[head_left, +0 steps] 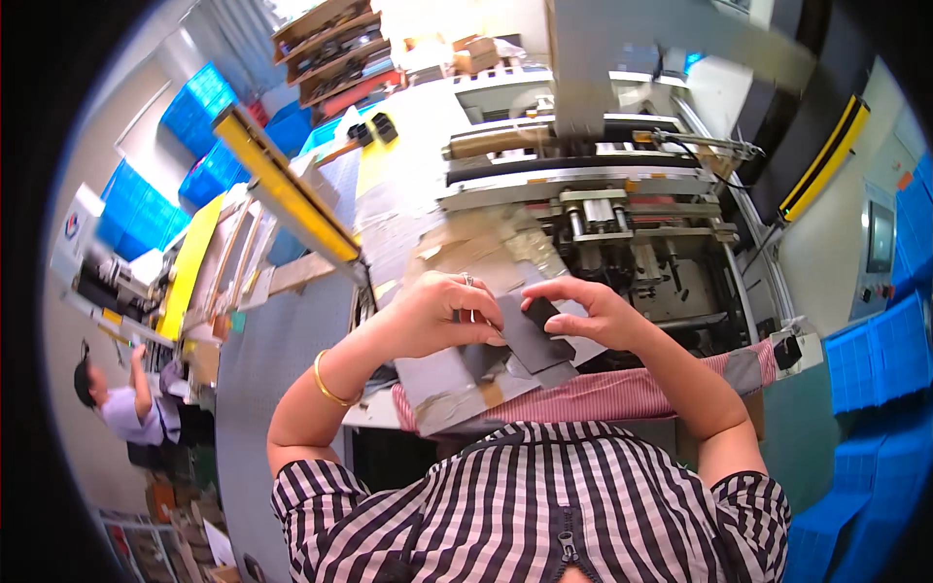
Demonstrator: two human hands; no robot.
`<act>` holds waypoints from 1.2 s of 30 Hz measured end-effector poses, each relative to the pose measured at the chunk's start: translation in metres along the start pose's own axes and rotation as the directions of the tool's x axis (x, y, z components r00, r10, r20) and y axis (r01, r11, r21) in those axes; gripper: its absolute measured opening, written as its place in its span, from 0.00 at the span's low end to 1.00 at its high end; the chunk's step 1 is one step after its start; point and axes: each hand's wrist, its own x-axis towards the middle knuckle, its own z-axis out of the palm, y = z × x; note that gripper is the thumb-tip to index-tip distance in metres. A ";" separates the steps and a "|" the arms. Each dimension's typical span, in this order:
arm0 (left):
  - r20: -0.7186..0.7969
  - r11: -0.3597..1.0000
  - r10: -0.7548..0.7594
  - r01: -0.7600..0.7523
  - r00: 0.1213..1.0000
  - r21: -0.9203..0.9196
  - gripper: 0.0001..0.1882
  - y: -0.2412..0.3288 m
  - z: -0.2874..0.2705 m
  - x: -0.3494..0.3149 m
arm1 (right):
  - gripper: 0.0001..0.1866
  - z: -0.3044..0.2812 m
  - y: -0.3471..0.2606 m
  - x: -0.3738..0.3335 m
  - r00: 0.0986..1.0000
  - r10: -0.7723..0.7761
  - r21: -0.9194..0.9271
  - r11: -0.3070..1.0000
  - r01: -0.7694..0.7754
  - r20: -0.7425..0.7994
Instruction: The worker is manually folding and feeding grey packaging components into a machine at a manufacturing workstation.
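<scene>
My left hand [449, 313] is closed, its fingertips pinching the left edge of a thin dark grey rectangular sheet [536, 348]. My right hand [601, 316] curls in from the other side, thumb and forefinger on a small black flat piece [541, 312] that overlaps the grey sheet. Both are above a work surface covered with worn grey board [437, 389] and brown tape. Another dark flat piece [482, 361] lies under my left fingers, partly hidden by them. What the pieces are made of I cannot tell.
A machine with rollers [583, 180] stands ahead and to the right. Yellow guard posts [287, 189] [826, 160] rise on both sides. A red-striped cloth roll [622, 396] runs along the near edge. Blue crates [880, 355] are stacked at right. A co-worker [141, 408] sits far left.
</scene>
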 end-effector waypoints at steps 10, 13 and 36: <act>-0.389 0.993 0.098 -0.115 0.916 -0.021 0.21 -0.101 -0.002 0.181 | 0.32 -0.159 0.024 0.060 0.913 -0.273 -0.600 0.799 0.040 -0.303; -0.463 0.957 -0.012 -0.124 0.886 -0.262 0.29 -0.168 -0.035 0.256 | 0.32 -0.238 0.059 0.122 0.935 -0.014 -0.241 0.967 -0.076 -0.354; -0.723 0.995 -0.096 0.082 0.684 -0.054 0.12 -0.120 -0.001 -0.088 | 0.09 0.083 0.042 0.017 0.962 0.107 -0.120 0.990 -0.079 0.251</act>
